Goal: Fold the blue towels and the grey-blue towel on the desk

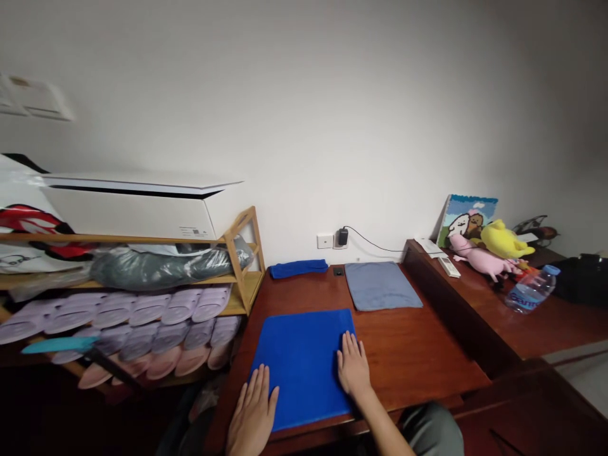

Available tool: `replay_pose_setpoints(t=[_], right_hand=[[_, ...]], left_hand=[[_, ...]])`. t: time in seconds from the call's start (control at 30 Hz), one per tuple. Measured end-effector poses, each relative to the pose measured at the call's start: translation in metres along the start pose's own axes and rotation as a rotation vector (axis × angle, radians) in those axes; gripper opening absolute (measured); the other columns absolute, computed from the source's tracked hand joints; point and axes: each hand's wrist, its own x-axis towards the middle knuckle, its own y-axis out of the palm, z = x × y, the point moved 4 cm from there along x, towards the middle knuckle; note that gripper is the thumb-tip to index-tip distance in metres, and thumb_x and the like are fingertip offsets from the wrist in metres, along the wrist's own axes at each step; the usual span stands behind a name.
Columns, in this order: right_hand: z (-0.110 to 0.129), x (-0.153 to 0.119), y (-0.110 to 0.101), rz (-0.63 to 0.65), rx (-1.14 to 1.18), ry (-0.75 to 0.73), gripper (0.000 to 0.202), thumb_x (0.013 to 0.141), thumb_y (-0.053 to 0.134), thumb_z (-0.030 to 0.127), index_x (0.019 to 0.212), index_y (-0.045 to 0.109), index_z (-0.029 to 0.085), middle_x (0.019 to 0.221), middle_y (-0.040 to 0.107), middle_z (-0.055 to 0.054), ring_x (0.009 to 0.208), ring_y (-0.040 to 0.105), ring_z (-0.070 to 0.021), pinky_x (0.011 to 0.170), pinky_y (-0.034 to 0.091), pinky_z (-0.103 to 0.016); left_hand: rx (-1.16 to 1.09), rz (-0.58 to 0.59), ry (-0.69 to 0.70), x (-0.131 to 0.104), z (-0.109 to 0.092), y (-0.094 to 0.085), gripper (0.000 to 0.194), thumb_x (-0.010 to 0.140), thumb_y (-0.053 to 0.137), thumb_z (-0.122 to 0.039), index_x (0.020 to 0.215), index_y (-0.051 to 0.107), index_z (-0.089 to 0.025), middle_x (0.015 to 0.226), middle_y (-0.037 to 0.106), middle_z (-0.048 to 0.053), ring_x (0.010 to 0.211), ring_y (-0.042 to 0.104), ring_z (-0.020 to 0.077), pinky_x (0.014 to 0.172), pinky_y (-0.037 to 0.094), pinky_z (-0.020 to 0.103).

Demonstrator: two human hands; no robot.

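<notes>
A bright blue cloth (306,367) lies spread flat on the reddish-brown wooden table (418,361). My left hand (253,408) rests flat at its lower left edge, fingers stretched out. On the cloth's right edge lies my right hand (353,367), palm down with its fingers extended. Neither hand holds anything. Behind, near the wall, are a folded dark blue cloth (299,268) and, to its right, a flat grey-blue cloth (382,286).
A wooden rack (244,285) at left holds several slippers (149,308) and a white box (137,209). On the right surface are a plastic bottle (532,291), plush toys (504,239) and a picture notebook (468,218). A black charger (342,237) is plugged into the wall.
</notes>
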Motion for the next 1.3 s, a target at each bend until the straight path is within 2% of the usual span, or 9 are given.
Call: replay_pose_setpoints(t=[0.17,0.37,0.47,0.57,0.67,0.77,0.87,1.13,1.3], right_hand=[[0.007,0.079,-0.024,0.113,-0.015,-0.026,0.067,0.114,0.023,0.038,0.176,0.029,0.012,0.183,0.023,-0.009,0.172,0.02,-0.0242,0.14,0.016,-0.045],[-0.008,0.099,-0.007,0.131,-0.015,-0.035,0.069,0.114,0.02,0.038,0.176,0.024,0.009,0.184,0.019,-0.009,0.172,0.017,-0.0227,0.14,0.015,-0.042],[-0.011,0.099,0.001,0.114,-0.015,-0.043,0.068,0.115,0.02,0.039,0.176,0.025,0.01,0.184,0.02,-0.009,0.172,0.017,-0.0224,0.139,0.016,-0.043],[-0.01,0.1,0.002,0.11,-0.02,-0.042,0.068,0.115,0.019,0.039,0.176,0.024,0.011,0.184,0.019,-0.009,0.172,0.016,-0.0219,0.14,0.016,-0.043],[-0.01,0.101,0.001,0.106,-0.012,-0.045,0.067,0.115,0.02,0.037,0.176,0.025,0.012,0.183,0.02,-0.009,0.172,0.017,-0.0222,0.139,0.016,-0.044],[-0.01,0.102,0.001,0.095,0.006,-0.053,0.067,0.115,0.022,0.037,0.176,0.027,0.011,0.183,0.02,-0.009,0.172,0.017,-0.0233,0.139,0.016,-0.043],[-0.01,0.103,0.002,0.083,0.022,-0.048,0.067,0.114,0.023,0.038,0.176,0.027,0.01,0.183,0.022,-0.009,0.172,0.018,-0.0234,0.139,0.016,-0.043],[-0.007,0.102,-0.007,0.123,0.03,-0.027,0.069,0.113,0.022,0.038,0.177,0.024,0.01,0.184,0.019,-0.008,0.172,0.016,-0.0227,0.14,0.015,-0.045],[-0.001,0.089,-0.016,0.137,0.01,-0.005,0.069,0.114,0.021,0.037,0.176,0.025,0.007,0.184,0.019,-0.01,0.172,0.016,-0.0234,0.14,0.013,-0.044]], left_hand=[[-0.014,-0.001,-0.001,0.001,-0.003,0.0,0.076,0.107,0.028,-0.051,0.175,0.031,-0.018,0.17,0.055,0.014,0.159,0.05,0.0315,0.133,0.038,0.057],[0.008,0.015,-0.017,0.002,0.0,0.003,0.073,0.107,0.025,-0.054,0.171,0.044,-0.023,0.17,0.056,0.007,0.159,0.051,0.0293,0.133,0.041,0.053],[-0.033,0.04,0.076,0.035,-0.038,0.001,0.069,0.109,0.029,-0.051,0.17,0.045,-0.023,0.172,0.053,0.007,0.161,0.049,0.0294,0.134,0.041,0.052],[-0.115,0.067,0.228,0.092,-0.104,0.006,0.065,0.113,0.029,-0.046,0.172,0.042,-0.022,0.175,0.048,0.008,0.163,0.044,0.0265,0.134,0.039,0.048],[-0.152,0.132,0.288,0.148,-0.163,0.025,0.063,0.115,0.026,-0.044,0.169,0.046,-0.018,0.173,0.051,0.012,0.162,0.047,0.0259,0.133,0.04,0.047],[-0.145,0.206,0.292,0.175,-0.189,0.049,0.062,0.114,0.027,-0.042,0.166,0.051,-0.016,0.169,0.055,0.015,0.159,0.051,0.0274,0.13,0.044,0.048],[-0.116,0.213,0.293,0.178,-0.163,0.062,0.063,0.113,0.029,-0.043,0.165,0.053,-0.017,0.168,0.056,0.016,0.158,0.052,0.031,0.131,0.042,0.055],[0.061,0.12,-0.002,0.154,0.036,0.041,0.078,0.108,0.024,-0.051,0.165,0.049,-0.005,0.172,0.05,0.02,0.161,0.048,0.0339,0.134,0.036,0.056],[0.035,0.108,-0.022,0.15,0.044,0.03,0.078,0.105,0.025,-0.049,0.162,0.052,-0.002,0.169,0.053,0.022,0.159,0.05,0.0345,0.133,0.038,0.057]])
